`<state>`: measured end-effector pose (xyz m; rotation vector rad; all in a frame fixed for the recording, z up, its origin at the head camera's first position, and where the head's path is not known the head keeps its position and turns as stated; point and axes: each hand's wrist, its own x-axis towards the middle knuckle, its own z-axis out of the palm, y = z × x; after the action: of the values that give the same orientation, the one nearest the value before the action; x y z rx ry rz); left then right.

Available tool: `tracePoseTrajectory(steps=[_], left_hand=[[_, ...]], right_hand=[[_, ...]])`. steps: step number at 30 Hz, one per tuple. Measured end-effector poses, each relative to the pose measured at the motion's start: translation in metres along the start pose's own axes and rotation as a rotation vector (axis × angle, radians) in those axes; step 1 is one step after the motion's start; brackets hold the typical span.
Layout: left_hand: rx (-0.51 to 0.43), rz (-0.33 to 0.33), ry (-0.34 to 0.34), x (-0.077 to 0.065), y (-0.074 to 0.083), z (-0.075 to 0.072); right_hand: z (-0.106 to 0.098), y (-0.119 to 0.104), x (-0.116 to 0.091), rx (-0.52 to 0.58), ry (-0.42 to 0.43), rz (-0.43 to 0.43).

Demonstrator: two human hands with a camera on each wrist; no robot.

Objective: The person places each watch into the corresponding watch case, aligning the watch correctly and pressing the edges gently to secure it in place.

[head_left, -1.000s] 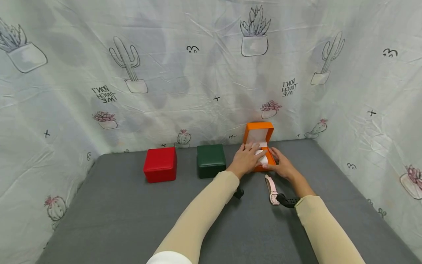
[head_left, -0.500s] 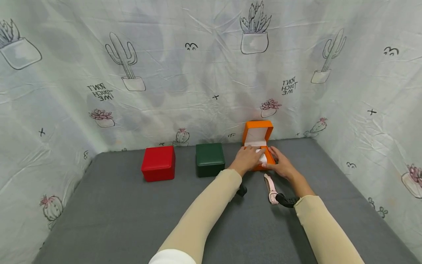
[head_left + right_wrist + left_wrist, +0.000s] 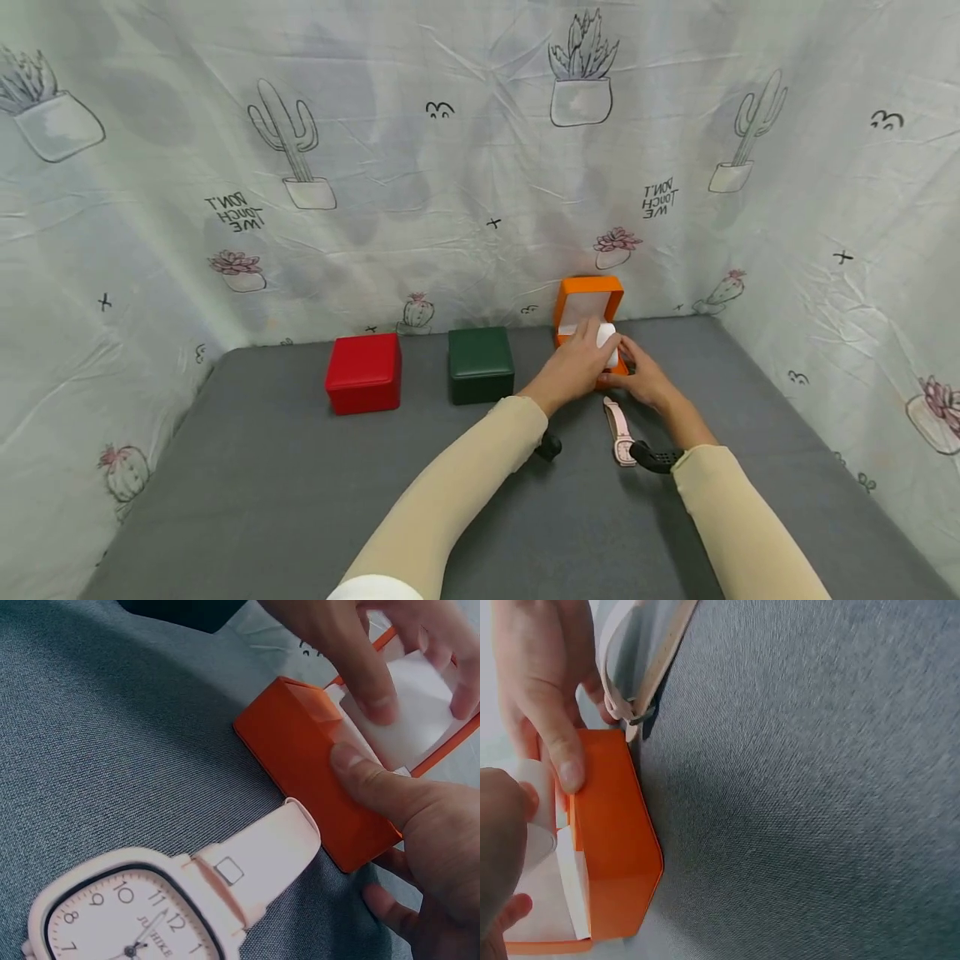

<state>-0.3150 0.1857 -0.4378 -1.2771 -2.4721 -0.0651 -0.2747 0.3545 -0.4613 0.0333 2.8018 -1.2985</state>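
My left hand (image 3: 573, 371) pinches a white watch cushion (image 3: 606, 333) between thumb and fingers, above the open orange watch box (image 3: 300, 765). In the right wrist view the thumb and fingers lie on opposite sides of the cushion (image 3: 416, 705), which is tilted in the box's opening. My right hand (image 3: 643, 379) grips the box's right end, its thumb on the front wall's upper edge. The box lid (image 3: 590, 286) stands raised at the back. A pink wristwatch (image 3: 621, 437) lies before the box, dial up, near my right wrist; its strap (image 3: 656, 671) shows in the left wrist view.
A closed green box (image 3: 481, 365) stands left of the orange one. Farther left is a closed red box (image 3: 364, 373). All sit on a grey cloth-covered table (image 3: 300, 500), with a printed curtain (image 3: 390, 183) behind. Black camera mounts (image 3: 655, 457) hang at both wrists.
My left hand has closed on the white cushion and raised it, tilting it up and slightly right from inside the orange box. My right hand keeps its hold on the box.
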Motion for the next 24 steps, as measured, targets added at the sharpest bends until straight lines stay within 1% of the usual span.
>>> tracePoseTrajectory(steps=[4, 7, 13, 16, 24], left_hand=[[-0.087, 0.008, 0.016, -0.007, 0.000, -0.007], [-0.127, 0.003, 0.016, -0.013, -0.001, -0.010], [-0.180, -0.055, 0.013, -0.022, -0.004, -0.011], [-0.208, -0.076, 0.006, -0.025, -0.004, -0.010], [-0.305, -0.122, -0.004, -0.036, -0.005, -0.011]], right_hand=[[0.000, -0.001, -0.001, -0.012, -0.009, 0.003], [-0.001, -0.003, -0.002, -0.030, -0.018, 0.020], [-0.004, -0.011, -0.005, -0.114, 0.010, 0.008], [-0.006, -0.011, -0.009, -0.136, 0.025, 0.001], [-0.010, -0.011, -0.029, -0.104, 0.048, -0.014]])
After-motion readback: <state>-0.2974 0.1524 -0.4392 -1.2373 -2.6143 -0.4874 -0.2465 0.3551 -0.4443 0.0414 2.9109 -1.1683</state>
